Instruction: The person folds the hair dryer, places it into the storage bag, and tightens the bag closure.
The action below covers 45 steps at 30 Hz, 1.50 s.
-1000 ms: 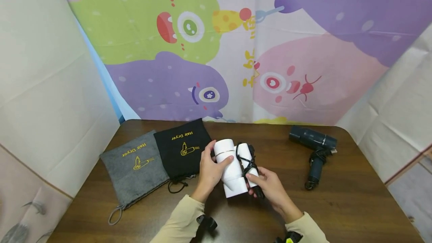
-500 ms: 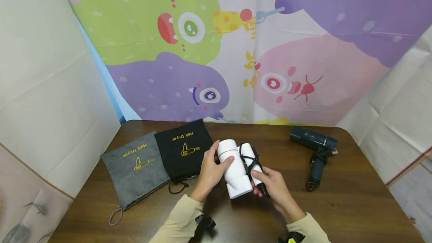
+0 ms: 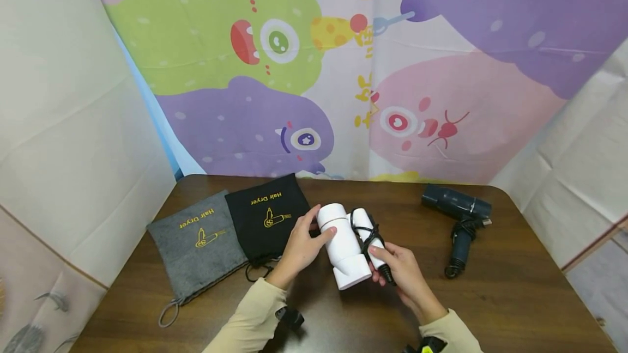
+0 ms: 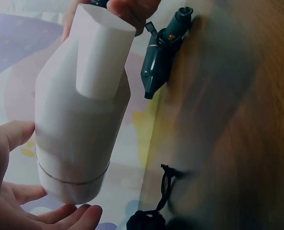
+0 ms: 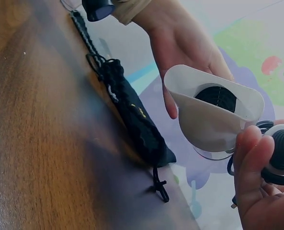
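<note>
A white hair dryer point(image 3: 339, 243) is held over the table between both hands, its handle folded beside the barrel. Black cord point(image 3: 367, 236) is wound round the handle. My left hand point(image 3: 300, 245) holds the barrel's far end, thumb over the top and the other fingers at the side and below. My right hand point(image 3: 404, 277) grips the handle near its black cord sleeve point(image 3: 386, 274). In the right wrist view the white nozzle point(image 5: 177, 86) faces the camera, showing a dark grille inside. The left wrist view shows the barrel point(image 4: 79, 139) with a thin ring line.
A grey drawstring pouch point(image 3: 196, 255) and a black one point(image 3: 262, 233), both printed "Hair Dryer", lie at left on the wooden table point(image 3: 515, 298). A dark blue hair dryer point(image 3: 456, 203) with its cord wrapped lies at right. A cartoon cloth point(image 3: 275, 113) hangs behind.
The white hair dryer has shifted a little right and turned slightly, nozzle end rightward. My right hand has moved right with the handle. My left wrist has drawn slightly left.
</note>
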Each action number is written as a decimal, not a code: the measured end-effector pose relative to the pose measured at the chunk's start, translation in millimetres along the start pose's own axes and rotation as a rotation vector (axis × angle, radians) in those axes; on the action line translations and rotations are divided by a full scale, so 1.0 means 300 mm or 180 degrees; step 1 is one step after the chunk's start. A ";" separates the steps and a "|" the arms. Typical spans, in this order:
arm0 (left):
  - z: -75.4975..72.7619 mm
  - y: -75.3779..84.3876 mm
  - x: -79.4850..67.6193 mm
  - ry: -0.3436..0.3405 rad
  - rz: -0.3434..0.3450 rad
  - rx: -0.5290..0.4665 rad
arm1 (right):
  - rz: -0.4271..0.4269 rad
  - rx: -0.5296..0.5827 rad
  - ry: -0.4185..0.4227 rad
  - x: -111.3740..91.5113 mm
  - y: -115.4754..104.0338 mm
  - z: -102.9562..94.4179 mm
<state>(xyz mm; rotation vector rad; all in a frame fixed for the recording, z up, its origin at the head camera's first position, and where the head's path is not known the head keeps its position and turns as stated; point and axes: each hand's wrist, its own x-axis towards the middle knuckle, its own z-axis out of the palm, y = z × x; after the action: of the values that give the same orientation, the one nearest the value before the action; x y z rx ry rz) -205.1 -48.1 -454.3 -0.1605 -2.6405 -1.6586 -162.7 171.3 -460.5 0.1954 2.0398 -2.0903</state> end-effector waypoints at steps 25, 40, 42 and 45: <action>-0.112 -0.050 0.036 -0.0204 0.0213 0.0442 | 0.0032 -0.0017 0.0038 -0.002 -0.009 -0.016; -0.175 -0.107 0.065 -0.0233 0.0020 0.0920 | 0.0089 -0.0027 0.0128 -0.005 -0.002 -0.030; -0.187 -0.115 0.073 -0.0234 0.0016 0.1010 | 0.0092 -0.0041 0.0116 -0.005 -0.001 -0.031; -0.208 -0.125 0.081 -0.0260 -0.0038 0.1112 | 0.0106 -0.0049 0.0089 -0.006 0.002 -0.034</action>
<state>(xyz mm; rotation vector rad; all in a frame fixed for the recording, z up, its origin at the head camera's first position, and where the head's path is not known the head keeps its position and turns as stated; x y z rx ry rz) -235.3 -118.5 -459.1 -0.2080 -2.9421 -1.1884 -161.4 181.6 -461.0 0.2560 2.0533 -2.0630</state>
